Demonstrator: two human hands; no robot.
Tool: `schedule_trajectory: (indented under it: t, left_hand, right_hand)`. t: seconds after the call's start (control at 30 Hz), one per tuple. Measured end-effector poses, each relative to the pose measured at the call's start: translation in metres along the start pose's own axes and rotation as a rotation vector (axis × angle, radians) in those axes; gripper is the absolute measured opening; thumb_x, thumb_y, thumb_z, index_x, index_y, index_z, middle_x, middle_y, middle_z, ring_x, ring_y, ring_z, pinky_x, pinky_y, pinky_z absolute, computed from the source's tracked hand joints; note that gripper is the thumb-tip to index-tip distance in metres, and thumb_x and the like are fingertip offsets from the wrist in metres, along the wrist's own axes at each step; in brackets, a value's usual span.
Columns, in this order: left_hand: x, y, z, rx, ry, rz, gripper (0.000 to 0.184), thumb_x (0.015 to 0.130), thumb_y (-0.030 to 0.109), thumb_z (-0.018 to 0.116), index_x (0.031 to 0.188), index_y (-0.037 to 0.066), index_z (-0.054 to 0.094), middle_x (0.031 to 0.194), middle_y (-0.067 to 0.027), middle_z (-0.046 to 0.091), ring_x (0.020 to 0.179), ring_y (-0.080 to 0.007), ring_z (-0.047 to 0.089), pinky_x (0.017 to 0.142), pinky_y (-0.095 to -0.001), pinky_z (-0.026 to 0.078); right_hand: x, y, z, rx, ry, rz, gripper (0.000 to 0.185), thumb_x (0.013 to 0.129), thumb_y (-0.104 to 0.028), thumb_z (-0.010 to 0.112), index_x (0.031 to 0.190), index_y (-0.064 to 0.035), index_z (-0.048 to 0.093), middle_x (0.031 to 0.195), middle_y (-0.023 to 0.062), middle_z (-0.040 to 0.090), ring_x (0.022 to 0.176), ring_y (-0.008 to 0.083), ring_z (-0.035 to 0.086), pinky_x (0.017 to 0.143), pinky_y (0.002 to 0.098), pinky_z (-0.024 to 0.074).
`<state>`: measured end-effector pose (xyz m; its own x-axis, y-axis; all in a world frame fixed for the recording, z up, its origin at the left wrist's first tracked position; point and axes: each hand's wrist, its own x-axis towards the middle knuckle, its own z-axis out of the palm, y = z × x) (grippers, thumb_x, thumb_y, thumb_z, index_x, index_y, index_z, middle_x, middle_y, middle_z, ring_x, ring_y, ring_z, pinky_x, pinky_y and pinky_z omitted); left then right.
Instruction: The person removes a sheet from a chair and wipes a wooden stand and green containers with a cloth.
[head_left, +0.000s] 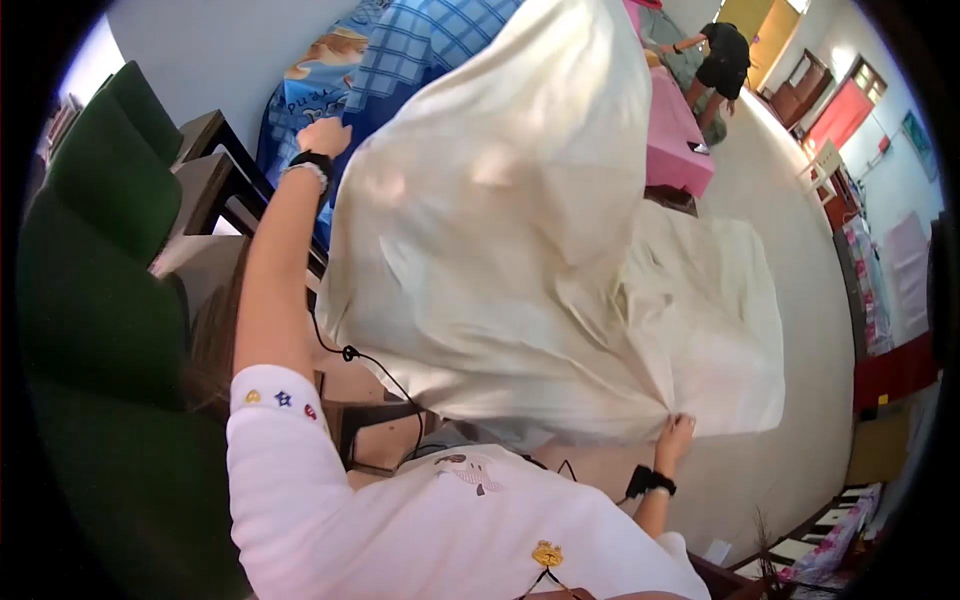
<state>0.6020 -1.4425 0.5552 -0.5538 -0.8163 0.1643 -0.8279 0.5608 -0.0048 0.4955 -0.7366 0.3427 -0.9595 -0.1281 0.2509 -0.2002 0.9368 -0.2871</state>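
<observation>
A large cream cloth [500, 230] hangs spread out in front of me, billowing up toward the top of the view. My left hand [325, 136], at the upper left with the arm stretched out, is closed at the cloth's left edge, in front of blue checked fabric [405, 60]. At the lower right, my right hand [677, 432] pinches the cloth's lower edge, and folds run out from that grip. Both wrists wear black bands.
Green chairs [110, 190] and wooden desks [205, 190] line the left side. A pink-covered table [677, 145] stands beyond the cloth. Another person [724, 60] bends over near it at the upper right. Pale floor [790, 300] runs along the right. A black cable [385, 375] hangs near my body.
</observation>
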Motion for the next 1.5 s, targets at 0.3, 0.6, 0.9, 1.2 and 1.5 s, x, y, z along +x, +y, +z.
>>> schedule_trajectory:
  t: [0.3,0.6,0.9,1.2,1.5]
  left_hand:
    - [0.089,0.031,0.134,-1.277,-0.648,0.007,0.053,0.075,0.043,0.045,0.107,0.0,0.048,0.095,-0.0099,0.055,0.084,-0.0173,0.05,0.074,-0.0287,0.039]
    - [0.075,0.024,0.124,-0.82,-0.897,-0.296,0.076,0.057,0.06,0.057,0.107,0.003,0.05,0.111,-0.0134,0.047,0.1,-0.0206,0.045,0.081,-0.0317,0.037]
    - [0.088,0.01,0.147,-0.575,-0.453,0.218,0.035,0.069,0.03,0.052,0.096,0.008,0.054,0.087,-0.0141,0.058,0.084,-0.0283,0.054,0.071,-0.0373,0.042]
    - [0.068,-0.015,0.002,-0.47,0.692,-0.159,0.02,0.074,0.017,0.046,0.093,0.009,0.046,0.076,-0.0185,0.056,0.073,-0.0367,0.053,0.061,-0.0434,0.041]
    - [0.053,-0.053,-0.149,-0.483,1.331,-0.281,0.023,0.074,0.021,0.044,0.093,0.009,0.05,0.078,-0.0142,0.057,0.073,-0.0318,0.054,0.063,-0.0399,0.042]
  right_hand:
    - [-0.003,-0.083,0.003,0.12,-0.155,-0.132,0.017,0.07,-0.007,0.053,0.085,-0.0013,0.047,0.089,0.0139,0.046,0.078,0.0311,0.048,0.067,0.0358,0.0395]
    - [0.009,-0.08,0.034,0.131,-0.298,-0.18,0.022,0.072,-0.012,0.049,0.092,-0.0018,0.048,0.091,0.0165,0.047,0.081,0.0339,0.048,0.068,0.0389,0.0398]
    - [0.015,-0.122,0.019,0.077,0.022,-0.264,0.041,0.067,-0.014,0.056,0.104,-0.0027,0.044,0.101,0.0147,0.045,0.093,0.0323,0.043,0.081,0.0409,0.0333]
    - [0.029,-0.098,0.088,-0.249,-0.311,-0.418,0.022,0.067,-0.019,0.056,0.085,-0.009,0.048,0.082,0.0091,0.054,0.082,0.024,0.05,0.074,0.0388,0.0348]
    - [0.106,-0.136,-0.101,0.518,0.65,0.107,0.018,0.084,-0.015,0.039,0.081,0.0024,0.043,0.069,0.0145,0.045,0.062,0.0248,0.04,0.061,0.0308,0.0376]
